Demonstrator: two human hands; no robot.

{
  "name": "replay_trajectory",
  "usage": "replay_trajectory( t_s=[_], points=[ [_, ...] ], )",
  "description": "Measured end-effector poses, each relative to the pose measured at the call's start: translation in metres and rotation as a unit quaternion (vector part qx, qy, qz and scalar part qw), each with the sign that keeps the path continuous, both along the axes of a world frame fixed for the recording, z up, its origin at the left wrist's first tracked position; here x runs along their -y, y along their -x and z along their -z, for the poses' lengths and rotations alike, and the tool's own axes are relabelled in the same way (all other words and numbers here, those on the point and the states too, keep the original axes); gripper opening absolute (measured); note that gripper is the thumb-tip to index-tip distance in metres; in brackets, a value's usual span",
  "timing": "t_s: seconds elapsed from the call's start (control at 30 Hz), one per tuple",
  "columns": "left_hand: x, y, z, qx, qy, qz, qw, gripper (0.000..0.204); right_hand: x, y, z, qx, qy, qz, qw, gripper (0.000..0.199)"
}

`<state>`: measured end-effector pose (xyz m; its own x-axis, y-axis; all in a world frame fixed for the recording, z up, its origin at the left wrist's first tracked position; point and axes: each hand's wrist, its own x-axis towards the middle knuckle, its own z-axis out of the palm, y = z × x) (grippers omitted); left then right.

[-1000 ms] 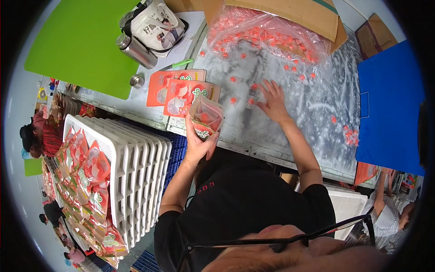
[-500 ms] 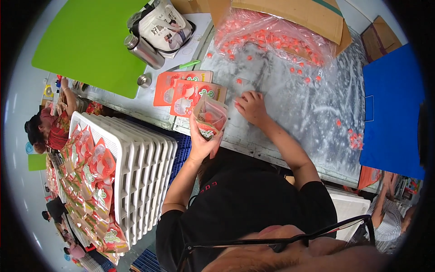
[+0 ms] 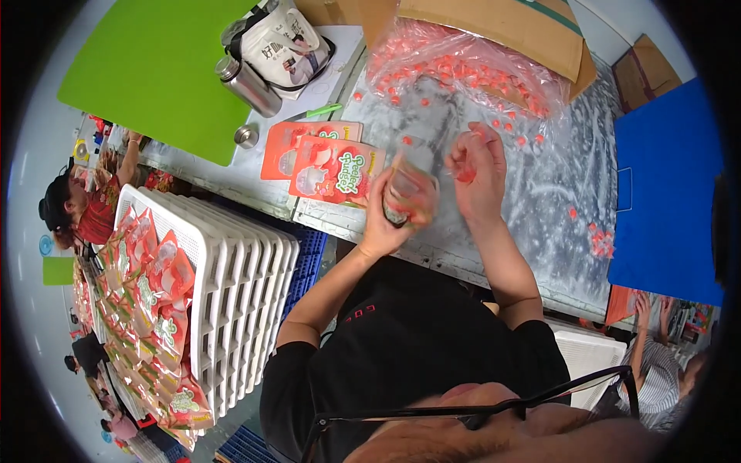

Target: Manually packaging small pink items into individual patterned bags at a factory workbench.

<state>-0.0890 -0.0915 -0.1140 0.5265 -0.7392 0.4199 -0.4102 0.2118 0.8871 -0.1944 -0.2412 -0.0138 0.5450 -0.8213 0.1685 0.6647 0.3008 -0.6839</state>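
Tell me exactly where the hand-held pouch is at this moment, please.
In the head view, the pouch is near the centre, in the left hand, between the flat printed pouches on the table and the right hand.

Left hand (image 3: pixel 383 224): one pouch (image 3: pixel 409 187). Right hand (image 3: pixel 480 166): at least one wrapped red piece (image 3: pixel 465 174). Worktop (image 3: pixel 540 197): two flat pouches (image 3: pixel 328 168) showing, one steel flask (image 3: pixel 253 89), one metal cup (image 3: pixel 245 136), one green tool (image 3: pixel 324 109), one white bag (image 3: pixel 284 50), one open carton (image 3: pixel 494 27), at least eight loose red pieces (image 3: pixel 573 211); carton's contents (image 3: pixel 455 73) too many to count.
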Motion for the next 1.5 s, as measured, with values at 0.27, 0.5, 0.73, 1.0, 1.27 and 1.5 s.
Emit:
replay_trajectory(
  t_s=[0.27,0.5,0.73,1.0,1.27,1.5],
  points=[
    [0.019,0.013,-0.005,-0.015,0.013,0.023,1.0,0.106,-0.02,0.001,-0.006,-0.122,0.101,0.014,0.987,0.035],
    [0.026,0.014,-0.005,-0.003,0.018,0.015,1.0,0.107,-0.014,0.011,0.0,-0.167,0.195,-0.023,0.966,0.031],
    [0.032,0.017,-0.002,-0.015,0.019,-0.023,0.999,0.105,-0.015,0.019,-0.032,-0.176,0.32,-0.017,0.931,0.029],
    [0.047,0.027,0.013,0.053,0.076,-0.085,0.992,0.101,-0.011,0.016,-0.006,-0.447,0.649,-0.053,0.613,0.024],
    [0.017,-0.033,-0.043,0.015,-0.064,0.143,0.988,0.121,0.019,0.036,-0.015,-0.374,0.741,-0.218,0.513,0.012],
    [0.01,-0.036,-0.039,-0.191,-0.273,0.313,0.889,0.078,-0.003,0.04,-0.041,-0.39,0.703,-0.175,0.568,0.016]
  ],
)
